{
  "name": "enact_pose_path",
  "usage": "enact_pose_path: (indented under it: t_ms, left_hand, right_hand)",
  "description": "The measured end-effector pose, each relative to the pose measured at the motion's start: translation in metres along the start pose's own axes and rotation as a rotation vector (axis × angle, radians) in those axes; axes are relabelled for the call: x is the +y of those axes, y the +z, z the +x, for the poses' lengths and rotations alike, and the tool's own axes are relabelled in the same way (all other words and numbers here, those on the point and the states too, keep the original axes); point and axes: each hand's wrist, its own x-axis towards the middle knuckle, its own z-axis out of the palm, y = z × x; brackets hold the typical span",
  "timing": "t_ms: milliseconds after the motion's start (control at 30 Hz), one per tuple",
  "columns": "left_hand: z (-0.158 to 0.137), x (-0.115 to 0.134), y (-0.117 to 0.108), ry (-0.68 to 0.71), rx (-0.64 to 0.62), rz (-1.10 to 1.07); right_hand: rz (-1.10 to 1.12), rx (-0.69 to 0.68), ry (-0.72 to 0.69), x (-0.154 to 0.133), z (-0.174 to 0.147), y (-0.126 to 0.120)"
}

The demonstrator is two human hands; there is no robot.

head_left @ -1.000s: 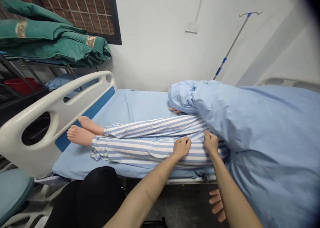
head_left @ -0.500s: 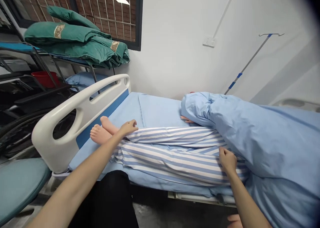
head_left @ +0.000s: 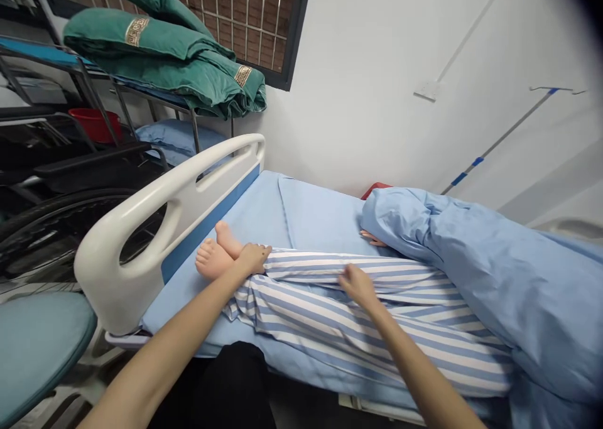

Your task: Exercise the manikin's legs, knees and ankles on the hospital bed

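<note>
Now both hands are on the far leg of the loose blue-and-white striped cloth trousers (head_left: 301,313). The left hand (head_left: 255,258) has come down onto the cuff beside the ankle, palm down with bent fingers; whether it grips cloth I cannot tell. The right hand (head_left: 358,286) has shifted from beside the cover to about the knee, half curled and blurred, so its hold is also unclear. This puts the 2 hands at 2 spots along 1 leg.

The trousers lie lengthwise nearer the near edge of the hospital bed (head_left: 315,209), on a figure whose 2 smooth bare feet (head_left: 213,259) point towards the foot end. Their thin fabric bunches in soft folds at the near cuff and runs flatter along the far leg. A puffy, creased light-blue cloth cover (head_left: 499,259) hides the upper body, with fingers (head_left: 372,238) showing under its rim. At the bed's foot edge stands a glossy white plastic footboard (head_left: 101,262) with rounded cut-outs.
</note>
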Motion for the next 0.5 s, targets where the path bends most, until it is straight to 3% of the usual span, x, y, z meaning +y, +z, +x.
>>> enact_pose_path:
  t_ms: [100,167,233,367,500]
  left_hand:
    - [-0.006,-0.002,-0.003,0.009,0.043,-0.022]
    - [-0.013,-0.005,-0.012,0.015,0.101,-0.035]
    - [-0.024,-0.01,-0.024,0.007,0.169,-0.037]
    - [-0.049,-0.014,-0.046,0.011,0.254,-0.15]
    - [-0.06,-0.005,-0.05,-0.031,0.392,-0.228]
  right_hand:
    - [0.044,0.01,-0.424,-0.124,0.042,0.026]
    - [0.018,-0.056,-0.526,-0.189,0.064,0.04]
    - [-0.003,-0.196,-0.549,-0.231,0.078,0.051]
    - [-0.009,-0.325,-0.487,-0.253,0.089,0.058]
    - [0.011,-0.302,-0.47,-0.245,0.092,0.028]
